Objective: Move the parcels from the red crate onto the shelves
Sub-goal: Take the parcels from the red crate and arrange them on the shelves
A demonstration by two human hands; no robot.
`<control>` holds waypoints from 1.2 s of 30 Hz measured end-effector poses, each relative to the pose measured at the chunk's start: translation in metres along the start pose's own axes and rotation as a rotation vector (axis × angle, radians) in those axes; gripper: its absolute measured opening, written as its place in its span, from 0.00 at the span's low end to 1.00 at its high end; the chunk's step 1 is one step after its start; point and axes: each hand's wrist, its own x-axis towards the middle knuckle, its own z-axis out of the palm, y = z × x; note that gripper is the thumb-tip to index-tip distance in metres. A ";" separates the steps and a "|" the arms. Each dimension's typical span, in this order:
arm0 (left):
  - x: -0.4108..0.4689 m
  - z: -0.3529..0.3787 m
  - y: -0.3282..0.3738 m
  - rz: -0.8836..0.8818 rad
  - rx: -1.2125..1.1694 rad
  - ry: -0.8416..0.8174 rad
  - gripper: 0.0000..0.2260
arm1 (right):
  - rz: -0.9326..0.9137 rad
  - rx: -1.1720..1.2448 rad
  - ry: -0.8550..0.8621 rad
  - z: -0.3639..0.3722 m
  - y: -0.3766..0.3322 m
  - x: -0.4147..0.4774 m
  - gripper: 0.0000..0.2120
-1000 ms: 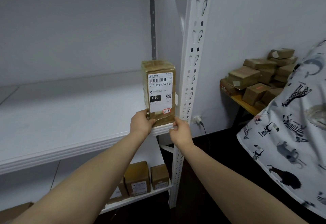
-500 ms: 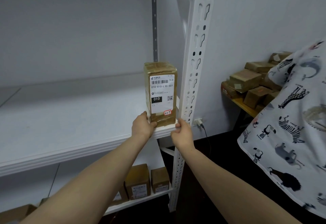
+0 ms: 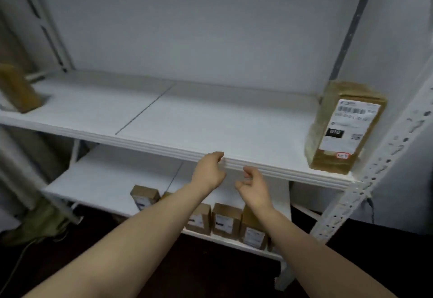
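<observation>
— Two parcels sit on the wide white shelf board (image 3: 210,119). What is the one far on the left?
— It is a plain brown parcel (image 3: 17,89), blurry, right at the left end of the board. Lower down, on the dark floor, lies a lumpy green thing (image 3: 39,222).
— And on the low white shelf (image 3: 105,180)?
— A row of small brown boxes with white labels (image 3: 226,221) stands along its front, partly behind the arms.
— What do the hands do?
— The left hand (image 3: 208,171) is up by the front edge of the wide board. Its fingers curl a little and hold nothing. I cannot tell if they touch the edge. The right hand (image 3: 254,186) is just beside it, a bit lower. Its fingers curl loosely too, and it is empty.
— Where is the other parcel?
— The tall brown taped parcel with a white label (image 3: 344,128) stands upright at the right end of the board, near the front, well apart from both hands. It has a small red sticker near the bottom. Just beside it is the white metal post with holes (image 3: 375,180).
</observation>
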 end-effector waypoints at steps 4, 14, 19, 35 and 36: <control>-0.028 -0.067 -0.073 -0.084 0.129 0.025 0.27 | -0.093 -0.105 -0.146 0.074 -0.049 -0.006 0.27; -0.165 -0.257 -0.318 -0.482 0.217 0.211 0.26 | -0.395 -0.313 -0.572 0.360 -0.187 -0.091 0.31; -0.249 -0.324 -0.421 -0.670 0.223 0.268 0.16 | -0.505 -0.373 -0.776 0.493 -0.231 -0.157 0.28; -0.386 -0.450 -0.674 -1.200 0.144 0.364 0.19 | -0.678 -0.593 -1.301 0.809 -0.313 -0.235 0.31; -0.391 -0.462 -0.686 -1.230 0.140 0.369 0.19 | -0.681 -0.592 -1.329 0.830 -0.321 -0.236 0.31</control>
